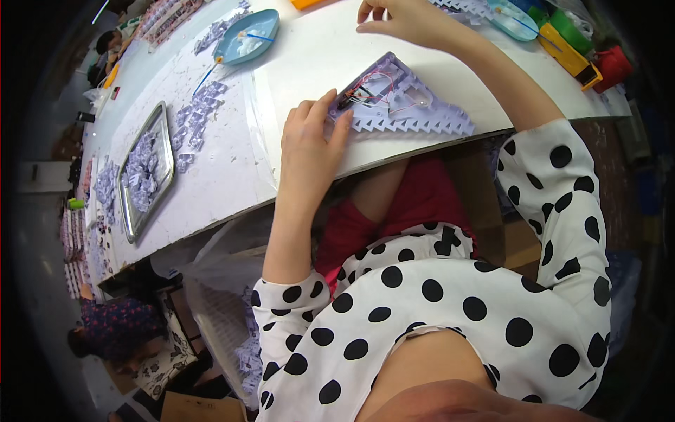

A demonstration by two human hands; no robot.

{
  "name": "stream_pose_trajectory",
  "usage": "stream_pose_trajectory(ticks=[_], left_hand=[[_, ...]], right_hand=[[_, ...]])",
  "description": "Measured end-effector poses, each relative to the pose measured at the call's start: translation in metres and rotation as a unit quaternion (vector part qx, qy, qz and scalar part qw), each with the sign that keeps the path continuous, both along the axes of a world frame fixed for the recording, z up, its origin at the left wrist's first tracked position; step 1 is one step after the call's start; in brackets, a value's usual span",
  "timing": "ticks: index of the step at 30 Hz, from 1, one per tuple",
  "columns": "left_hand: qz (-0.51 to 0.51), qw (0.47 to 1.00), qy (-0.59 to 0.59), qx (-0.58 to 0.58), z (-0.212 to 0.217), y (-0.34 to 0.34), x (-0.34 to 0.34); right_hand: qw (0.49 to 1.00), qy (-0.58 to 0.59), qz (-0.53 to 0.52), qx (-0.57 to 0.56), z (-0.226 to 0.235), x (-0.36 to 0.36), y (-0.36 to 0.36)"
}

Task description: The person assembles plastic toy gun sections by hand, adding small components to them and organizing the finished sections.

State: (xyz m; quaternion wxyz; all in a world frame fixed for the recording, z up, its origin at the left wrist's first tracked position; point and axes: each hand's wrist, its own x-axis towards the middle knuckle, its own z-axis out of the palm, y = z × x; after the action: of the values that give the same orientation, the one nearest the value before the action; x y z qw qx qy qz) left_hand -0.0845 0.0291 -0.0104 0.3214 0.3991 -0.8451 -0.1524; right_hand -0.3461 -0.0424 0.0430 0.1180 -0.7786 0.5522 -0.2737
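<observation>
Left hand (307,133) on a lilac toothed casing (415,116), right hand (389,20) well apart from it.
The casing lies near the front edge of the white table (302,60), its left end gripped between the left thumb and fingers; red and white wires (382,86) show inside. The right fingers are bent, but I cannot tell if they hold anything. 2 blue trays (228,50) stand farther back.

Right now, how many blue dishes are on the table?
2: one blue dish beyond the left hand, toward the upper left; another dish at the upper right. Others may be hidden.
</observation>
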Motion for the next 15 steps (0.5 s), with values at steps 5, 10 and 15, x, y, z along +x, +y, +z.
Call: stream_pose_trajectory(ticks=[5, 10, 15], left_hand=[[0.084, 0.996, 0.016, 0.011, 0.005, 0.043, -0.006], [0.082, 0.996, 0.021, -0.019, -0.005, 0.059, -0.009], [0.101, 0.995, 0.010, 0.024, 0.000, 0.061, -0.006]], right_hand=[[0.989, 0.108, 0.100, -0.025, -0.004, 0.036, 0.105], [0.986, 0.063, 0.025, -0.150, -0.037, 0.051, 0.120], [0.984, -0.070, -0.002, -0.166, -0.048, 0.057, 0.119]])
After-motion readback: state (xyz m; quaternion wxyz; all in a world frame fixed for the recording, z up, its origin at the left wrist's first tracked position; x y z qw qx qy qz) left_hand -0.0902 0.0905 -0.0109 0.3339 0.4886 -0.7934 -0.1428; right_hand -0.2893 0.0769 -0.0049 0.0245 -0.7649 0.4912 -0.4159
